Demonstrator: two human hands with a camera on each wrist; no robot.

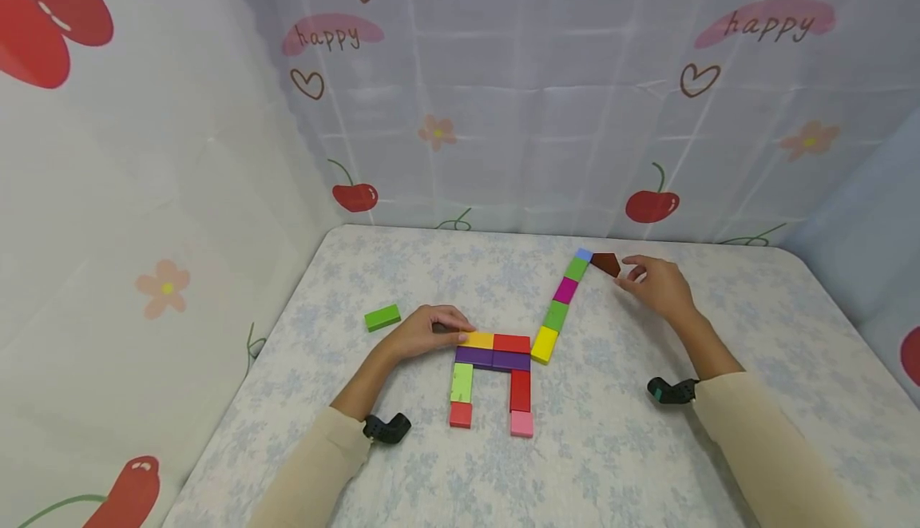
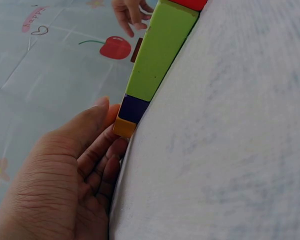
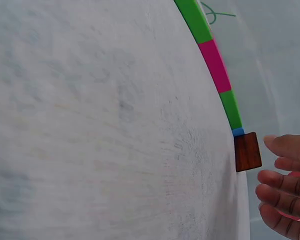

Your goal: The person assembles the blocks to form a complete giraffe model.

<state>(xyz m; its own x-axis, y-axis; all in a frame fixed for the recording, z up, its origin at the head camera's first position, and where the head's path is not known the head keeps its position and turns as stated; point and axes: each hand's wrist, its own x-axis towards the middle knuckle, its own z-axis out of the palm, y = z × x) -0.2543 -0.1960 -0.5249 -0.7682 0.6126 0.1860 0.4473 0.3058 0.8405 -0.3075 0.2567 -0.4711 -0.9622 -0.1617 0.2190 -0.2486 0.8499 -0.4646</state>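
Observation:
Flat coloured blocks form a giraffe-like figure on the table. My left hand (image 1: 430,330) has its thumb and index finger at the left end of the orange block (image 1: 477,340), pinching its corner. Beside that block lies a red block (image 1: 512,343), with two purple blocks (image 1: 474,358) below and two block legs under them. A slanted line of yellow, green, magenta, green and blue blocks rises at the right, topped by a dark brown trapezoid block (image 1: 606,264). Just right of the brown block, my right hand (image 1: 657,284) has loosely bent fingers, with a gap between in the right wrist view (image 3: 287,185).
A loose green block (image 1: 382,318) lies left of the figure, behind the left forearm. The table (image 1: 589,464) has a pale floral cover. Patterned curtains (image 1: 532,113) hang behind and along the sides. Each wrist carries a small black camera (image 1: 386,429).

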